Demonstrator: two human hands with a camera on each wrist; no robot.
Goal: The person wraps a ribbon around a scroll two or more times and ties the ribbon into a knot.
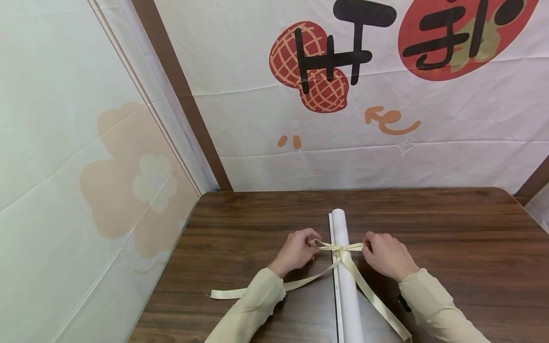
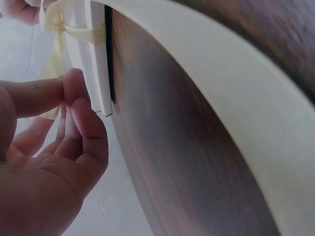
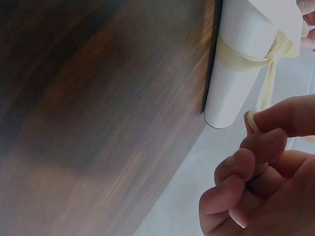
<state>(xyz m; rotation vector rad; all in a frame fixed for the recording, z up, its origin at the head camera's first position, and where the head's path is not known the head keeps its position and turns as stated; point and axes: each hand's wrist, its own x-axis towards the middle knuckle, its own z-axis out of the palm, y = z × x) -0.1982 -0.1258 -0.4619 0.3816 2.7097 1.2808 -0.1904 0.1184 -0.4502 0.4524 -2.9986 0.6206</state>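
A cream ribbon is tied in a bow around a white paper roll, with a thin white strip lying along the roll's left side. My left hand pinches the bow's left loop between thumb and fingers. On the other side, my right hand grips the right loop; in the right wrist view the ribbon loop shows between thumb and index finger. One long ribbon tail runs left beneath my left forearm. The other tail slants down to the right.
The roll lies lengthwise on a dark wood-grain table. Behind the table hangs a white printed cloth, and another cloth with a pale flower stands along the left side.
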